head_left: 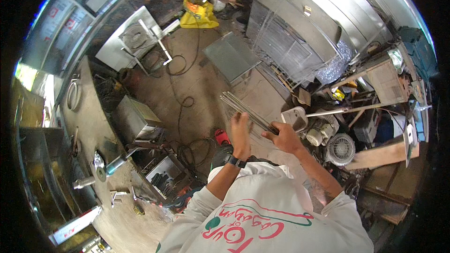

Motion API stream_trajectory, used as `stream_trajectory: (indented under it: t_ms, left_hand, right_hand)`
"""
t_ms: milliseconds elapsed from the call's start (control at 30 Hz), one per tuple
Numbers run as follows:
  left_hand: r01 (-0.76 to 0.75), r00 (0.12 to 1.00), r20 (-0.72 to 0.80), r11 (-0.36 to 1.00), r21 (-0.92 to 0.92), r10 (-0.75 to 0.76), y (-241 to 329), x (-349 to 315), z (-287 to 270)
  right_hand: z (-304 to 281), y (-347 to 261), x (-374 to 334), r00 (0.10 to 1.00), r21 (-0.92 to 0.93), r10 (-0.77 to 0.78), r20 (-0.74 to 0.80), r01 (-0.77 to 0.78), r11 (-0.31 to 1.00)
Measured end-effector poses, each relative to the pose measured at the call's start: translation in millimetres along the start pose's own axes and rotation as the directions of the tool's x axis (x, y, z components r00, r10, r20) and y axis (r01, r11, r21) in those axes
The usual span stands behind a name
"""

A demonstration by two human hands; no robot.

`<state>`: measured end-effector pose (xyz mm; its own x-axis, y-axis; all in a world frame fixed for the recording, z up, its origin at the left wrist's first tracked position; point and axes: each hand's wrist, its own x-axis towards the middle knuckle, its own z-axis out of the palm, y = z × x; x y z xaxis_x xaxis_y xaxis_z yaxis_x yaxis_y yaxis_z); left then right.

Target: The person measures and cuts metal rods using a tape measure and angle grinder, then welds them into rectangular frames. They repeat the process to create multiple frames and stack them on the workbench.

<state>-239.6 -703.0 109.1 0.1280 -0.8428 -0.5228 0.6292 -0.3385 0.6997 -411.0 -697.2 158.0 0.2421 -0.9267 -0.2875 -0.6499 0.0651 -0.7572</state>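
Note:
A loose bundle of thin grey rods, which look like welding rods [253, 118], slants across the space in front of my shirt. My right hand [284, 137] is closed around the near end of the bundle, thumb pressed along it. From there the far ends fan slightly apart toward the upper left. Beside the rods is my left hand [240, 133], with a dark watch [236, 161] on its wrist. Its fingers are raised at the bundle's left side and slightly blurred, so I cannot make out whether they grip any rod.
On the left stands a curved workbench [131, 222] with tools. Cables [187, 100] snake over the floor. A grey metal box [231, 57] lies ahead, near a yellow bag [198, 14]. To the right are a motor [321, 129], a round finned part [341, 149] and piled scrap.

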Motion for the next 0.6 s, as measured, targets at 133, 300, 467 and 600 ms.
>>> stream_trajectory:
  t_ms: [133, 300, 467, 600]
  left_hand:
    - [0.234, 0.945, 0.235, 0.972, -0.001, -0.228, -1.2, 29.2, 1.8]
    - [0.406, 0.856, 0.305, 0.908, 0.107, -0.419, 16.1, 57.5, 13.7]
    - [0.411, 0.816, 0.308, 0.865, 0.288, -0.49, 27.3, 77.9, 28.3]
    - [0.357, 0.809, 0.355, 0.871, 0.338, -0.469, 40.6, 78.3, 37.5]
  right_hand:
    - [10.3, -6.8, 6.6, 0.937, 0.22, 0.319, 0.139, -0.344, 0.913]
    - [22.8, 22.0, 8.6, 0.946, 0.53, 0.294, 0.138, -0.322, 0.784]
    - [11.2, 19.2, 7.6, 0.93, 0.604, 0.366, -0.025, -0.277, 0.747]
    - [10.4, 21.0, 7.6, 0.932, 0.703, 0.361, -0.025, -0.24, 0.669]
